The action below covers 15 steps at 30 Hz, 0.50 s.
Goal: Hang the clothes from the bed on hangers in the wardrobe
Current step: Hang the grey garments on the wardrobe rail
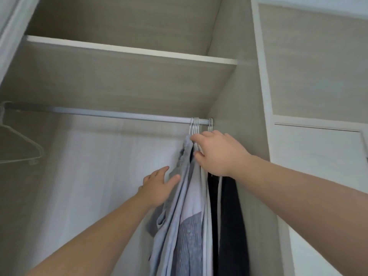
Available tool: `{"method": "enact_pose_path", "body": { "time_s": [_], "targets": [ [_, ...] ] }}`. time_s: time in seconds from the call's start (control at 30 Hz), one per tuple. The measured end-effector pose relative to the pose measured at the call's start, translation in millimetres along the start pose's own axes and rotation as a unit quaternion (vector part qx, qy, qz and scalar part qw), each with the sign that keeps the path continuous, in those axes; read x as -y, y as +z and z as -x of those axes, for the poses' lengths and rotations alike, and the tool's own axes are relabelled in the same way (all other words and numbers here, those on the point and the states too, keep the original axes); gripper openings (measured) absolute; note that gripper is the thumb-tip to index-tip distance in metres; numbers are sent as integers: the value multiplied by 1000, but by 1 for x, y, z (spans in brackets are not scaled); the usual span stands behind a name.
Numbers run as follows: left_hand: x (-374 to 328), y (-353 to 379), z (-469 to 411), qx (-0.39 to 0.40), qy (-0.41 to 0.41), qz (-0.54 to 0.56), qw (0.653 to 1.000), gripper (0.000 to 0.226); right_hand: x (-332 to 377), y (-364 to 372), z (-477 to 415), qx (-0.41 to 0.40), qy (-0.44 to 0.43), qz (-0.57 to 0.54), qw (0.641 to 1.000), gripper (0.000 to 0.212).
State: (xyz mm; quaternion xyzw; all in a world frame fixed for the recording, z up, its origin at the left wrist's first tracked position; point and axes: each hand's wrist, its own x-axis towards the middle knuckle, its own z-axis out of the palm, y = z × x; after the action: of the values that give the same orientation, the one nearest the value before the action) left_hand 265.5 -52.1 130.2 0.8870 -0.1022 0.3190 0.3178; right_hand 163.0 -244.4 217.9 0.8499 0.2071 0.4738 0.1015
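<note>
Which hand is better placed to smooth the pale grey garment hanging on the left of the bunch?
Probably the left hand: it lies open against the pale grey fabric garment, while the right hand is higher, gripping the thin white hangers just under the silver metal rail.

Wardrobe (229, 92), rail (119, 114): white hangers (194, 126) were bunched near the rail's right end, hooks over it, with a further pair of hooks (210, 125) just beside the side wall. Pale grey garments (189, 206) hung creased from the bunch. Black garments (231, 216) hung to their right, against the wall. One empty hanger (20, 144) hung at the rail's left end.
</note>
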Motion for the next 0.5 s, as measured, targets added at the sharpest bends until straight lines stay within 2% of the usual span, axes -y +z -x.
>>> {"method": "enact_pose_path", "body": {
  "time_s": [0.17,0.27,0.37,0.5],
  "targets": [
    [17,8,-35,21,49,14,998,70,11,26,-46,62,78,-35,994,17],
    [25,19,-57,51,57,62,995,74,21,38,-68,78,97,16,992,20],
    [33,29,-74,82,68,106,989,88,32,49,-89,70,100,104,987,21],
    [38,41,-90,105,110,166,974,91,41,58,-108,95,163,94,977,26]
  ]
}}
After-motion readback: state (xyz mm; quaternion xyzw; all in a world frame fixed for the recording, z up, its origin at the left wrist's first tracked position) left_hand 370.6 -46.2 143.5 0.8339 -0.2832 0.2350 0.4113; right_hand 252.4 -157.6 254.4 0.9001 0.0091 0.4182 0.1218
